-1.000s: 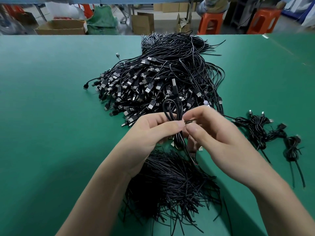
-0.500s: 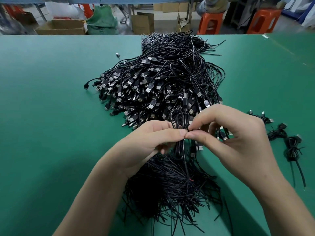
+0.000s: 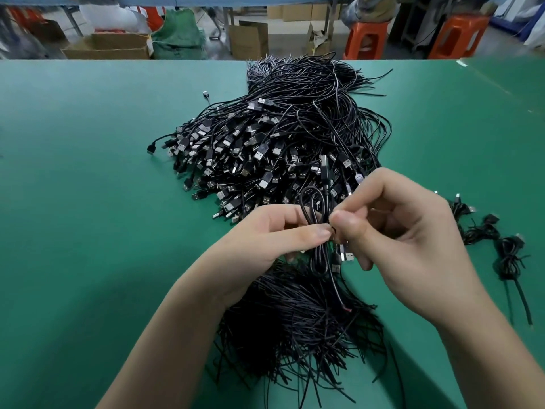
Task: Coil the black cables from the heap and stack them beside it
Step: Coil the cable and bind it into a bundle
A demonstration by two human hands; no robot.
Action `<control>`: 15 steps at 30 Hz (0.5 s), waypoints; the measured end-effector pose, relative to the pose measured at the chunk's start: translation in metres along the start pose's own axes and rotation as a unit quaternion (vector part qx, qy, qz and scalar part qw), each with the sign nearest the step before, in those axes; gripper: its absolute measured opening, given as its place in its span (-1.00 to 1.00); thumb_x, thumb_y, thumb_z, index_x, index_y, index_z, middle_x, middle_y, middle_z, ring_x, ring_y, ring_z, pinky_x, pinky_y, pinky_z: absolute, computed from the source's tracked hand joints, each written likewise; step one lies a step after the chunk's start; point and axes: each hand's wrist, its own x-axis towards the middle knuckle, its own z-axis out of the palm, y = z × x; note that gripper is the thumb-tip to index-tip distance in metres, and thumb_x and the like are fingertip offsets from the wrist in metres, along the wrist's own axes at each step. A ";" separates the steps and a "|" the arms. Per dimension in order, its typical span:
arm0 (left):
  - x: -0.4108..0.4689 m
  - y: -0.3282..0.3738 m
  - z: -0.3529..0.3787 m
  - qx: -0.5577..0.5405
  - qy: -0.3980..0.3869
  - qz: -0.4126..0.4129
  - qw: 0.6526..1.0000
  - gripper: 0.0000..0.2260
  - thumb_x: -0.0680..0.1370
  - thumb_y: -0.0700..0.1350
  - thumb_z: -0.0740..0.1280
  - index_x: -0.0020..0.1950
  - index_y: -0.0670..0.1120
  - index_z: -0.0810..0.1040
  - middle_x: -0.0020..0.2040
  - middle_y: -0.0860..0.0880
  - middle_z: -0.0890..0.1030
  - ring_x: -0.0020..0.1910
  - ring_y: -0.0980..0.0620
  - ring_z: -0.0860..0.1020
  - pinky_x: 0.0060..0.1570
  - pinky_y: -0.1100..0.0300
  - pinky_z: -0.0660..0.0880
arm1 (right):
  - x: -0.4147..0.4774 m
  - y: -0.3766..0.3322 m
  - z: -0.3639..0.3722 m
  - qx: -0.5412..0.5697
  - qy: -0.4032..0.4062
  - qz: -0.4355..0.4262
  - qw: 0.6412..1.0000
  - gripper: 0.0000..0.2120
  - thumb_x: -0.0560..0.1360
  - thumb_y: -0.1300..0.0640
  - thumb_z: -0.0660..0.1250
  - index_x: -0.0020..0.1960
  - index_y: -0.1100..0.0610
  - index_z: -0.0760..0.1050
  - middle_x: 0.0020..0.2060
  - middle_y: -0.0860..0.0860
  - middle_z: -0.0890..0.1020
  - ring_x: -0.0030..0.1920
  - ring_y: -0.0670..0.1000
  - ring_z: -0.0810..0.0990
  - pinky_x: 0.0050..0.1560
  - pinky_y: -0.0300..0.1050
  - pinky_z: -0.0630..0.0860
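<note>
A big heap of black USB cables (image 3: 280,149) covers the middle of the green table (image 3: 88,202). Just in front of it I hold one folded black cable (image 3: 320,255) upright, its loop rising above my fingers and its tail hanging down. My left hand (image 3: 265,240) pinches the folded bundle at its middle. My right hand (image 3: 413,237) meets it there, thumb and fingers curled, pinching a thin tie around the bundle. Several coiled, tied cables (image 3: 507,252) lie to the right of the heap.
A pile of thin black ties (image 3: 295,326) lies under my wrists near the table's front. One loose connector (image 3: 205,94) sits alone left of the heap's back. Beyond the far edge are cardboard boxes (image 3: 112,47) and orange stools (image 3: 367,39).
My right hand has turned over at the bundle's middle, its fingers curling tighter as it works the tie round. The bundle has sunk slightly toward me. My left hand keeps its pinch.
</note>
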 end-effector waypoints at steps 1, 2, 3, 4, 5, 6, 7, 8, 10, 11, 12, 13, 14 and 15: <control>0.000 0.001 0.000 0.007 0.005 0.005 1.000 -0.63 0.54 0.08 0.43 0.11 -0.22 0.67 -0.16 -0.09 0.58 -0.22 -0.03 0.43 -0.13 0.13 0.41 | 0.001 0.002 0.000 0.019 0.004 0.011 1.000 -0.87 0.54 0.22 0.44 -0.16 0.08 0.55 -0.37 0.10 0.57 -0.48 -0.05 0.47 -0.41 -0.24 0.41; 0.000 0.002 0.001 0.014 0.008 0.004 1.000 -0.69 0.55 0.06 0.42 0.09 -0.18 0.69 -0.16 -0.12 0.61 -0.22 -0.10 0.46 -0.11 0.05 0.44 | 0.001 0.003 0.000 0.025 0.004 0.018 1.000 -0.87 0.54 0.23 0.44 -0.15 0.09 0.56 -0.37 0.12 0.58 -0.49 -0.03 0.48 -0.41 -0.23 0.43; 0.000 0.002 0.001 0.019 0.010 0.003 1.000 -0.73 0.55 0.05 0.41 0.04 -0.15 0.71 -0.19 -0.12 0.62 -0.23 -0.13 0.47 -0.11 0.02 0.46 | 0.002 0.005 -0.001 0.029 0.004 0.023 0.999 -0.88 0.54 0.23 0.45 -0.14 0.08 0.57 -0.36 0.12 0.59 -0.49 -0.01 0.50 -0.40 -0.22 0.45; 0.000 0.003 0.002 0.020 0.011 0.003 1.000 -0.78 0.54 0.03 0.41 -0.05 -0.11 0.71 -0.24 -0.07 0.60 -0.27 -0.05 0.47 -0.15 0.10 0.45 | 0.002 0.006 -0.002 0.032 0.003 0.026 0.999 -0.89 0.53 0.23 0.46 -0.12 0.06 0.59 -0.34 0.11 0.61 -0.48 0.01 0.52 -0.39 -0.20 0.47; 0.000 0.004 0.003 0.014 0.011 0.002 1.000 -0.84 0.52 0.02 0.41 -0.15 -0.04 0.70 -0.29 0.02 0.56 -0.30 0.06 0.44 -0.21 0.21 0.41 | 0.002 0.006 -0.002 0.031 -0.001 0.024 0.999 -0.91 0.52 0.21 0.47 -0.09 0.04 0.61 -0.32 0.09 0.62 -0.47 0.03 0.55 -0.37 -0.18 0.50; 0.000 0.005 0.004 0.004 0.011 -0.001 1.000 -0.85 0.51 0.00 0.40 -0.23 0.03 0.69 -0.32 0.07 0.53 -0.31 0.12 0.42 -0.24 0.26 0.37 | 0.001 0.006 -0.003 0.025 -0.008 0.021 0.999 -0.92 0.51 0.17 0.49 -0.04 0.02 0.63 -0.30 0.07 0.63 -0.45 0.05 0.58 -0.34 -0.15 0.53; 0.000 0.006 0.005 -0.006 0.011 -0.003 1.000 -0.84 0.49 0.00 0.40 -0.28 0.06 0.67 -0.30 0.05 0.53 -0.31 0.14 0.40 -0.26 0.26 0.36 | 0.001 0.006 -0.004 0.014 -0.016 0.017 1.000 -0.90 0.51 0.12 0.50 0.00 0.00 0.64 -0.28 0.05 0.64 -0.42 0.07 0.60 -0.31 -0.14 0.55; -0.001 0.006 0.005 -0.011 0.010 -0.003 1.000 -0.83 0.49 -0.01 0.39 -0.30 0.06 0.67 -0.27 0.00 0.54 -0.30 0.13 0.40 -0.26 0.25 0.35 | 0.000 0.006 -0.005 0.003 -0.024 0.011 1.000 -0.88 0.51 0.07 0.51 0.03 -0.02 0.64 -0.26 0.02 0.64 -0.40 0.08 0.62 -0.29 -0.15 0.56; -0.001 0.007 0.006 -0.017 0.007 0.001 1.000 -0.83 0.50 0.01 0.39 -0.26 0.02 0.70 -0.18 -0.18 0.53 -0.25 0.08 0.40 -0.23 0.21 0.34 | 0.000 0.005 -0.008 -0.016 -0.034 0.006 0.999 -0.89 0.51 0.04 0.50 0.03 -0.04 0.65 -0.25 0.00 0.66 -0.36 0.07 0.65 -0.26 -0.19 0.56; -0.001 0.006 0.006 -0.017 0.006 0.000 1.000 -0.81 0.50 0.02 0.39 -0.17 -0.06 0.72 -0.14 -0.28 0.53 -0.21 0.03 0.40 -0.22 0.18 0.33 | 0.000 0.005 -0.009 -0.030 -0.035 0.002 0.999 -0.91 0.51 0.04 0.50 0.00 -0.04 0.65 -0.25 -0.03 0.67 -0.33 0.06 0.66 -0.25 -0.20 0.55; -0.001 0.004 0.005 -0.014 0.007 0.000 1.000 -0.70 0.49 0.03 0.41 -0.03 -0.21 0.70 -0.09 -0.35 0.54 -0.16 -0.02 0.40 -0.20 0.15 0.33 | 0.000 0.004 -0.010 -0.055 -0.034 -0.006 0.998 -0.93 0.50 0.05 0.50 -0.03 -0.05 0.65 -0.24 -0.07 0.67 -0.30 0.03 0.67 -0.24 -0.22 0.55; -0.001 0.003 0.004 -0.010 0.007 -0.002 1.000 -0.54 0.47 0.07 0.43 0.08 -0.33 0.64 -0.05 -0.38 0.55 -0.12 -0.05 0.39 -0.18 0.14 0.33 | 0.001 0.003 -0.010 -0.088 -0.032 -0.019 0.995 -0.95 0.49 0.06 0.50 -0.06 -0.05 0.65 -0.24 -0.11 0.67 -0.26 0.01 0.67 -0.23 -0.24 0.53; -0.001 0.002 0.004 -0.005 0.004 -0.009 1.000 -0.41 0.43 0.11 0.44 0.13 -0.40 0.57 -0.06 -0.36 0.54 -0.09 -0.06 0.39 -0.15 0.13 0.34 | 0.001 0.002 -0.011 -0.121 -0.031 -0.034 0.992 -0.96 0.49 0.06 0.50 -0.08 -0.04 0.65 -0.23 -0.14 0.67 -0.22 -0.01 0.66 -0.20 -0.27 0.52; -0.001 0.001 0.004 0.001 0.001 -0.013 1.000 -0.34 0.40 0.15 0.44 0.13 -0.44 0.53 -0.08 -0.31 0.53 -0.09 -0.07 0.39 -0.14 0.13 0.35 | 0.002 0.001 -0.011 -0.147 -0.030 -0.049 0.987 -0.96 0.48 0.07 0.50 -0.10 -0.02 0.65 -0.23 -0.16 0.66 -0.18 -0.03 0.66 -0.17 -0.29 0.49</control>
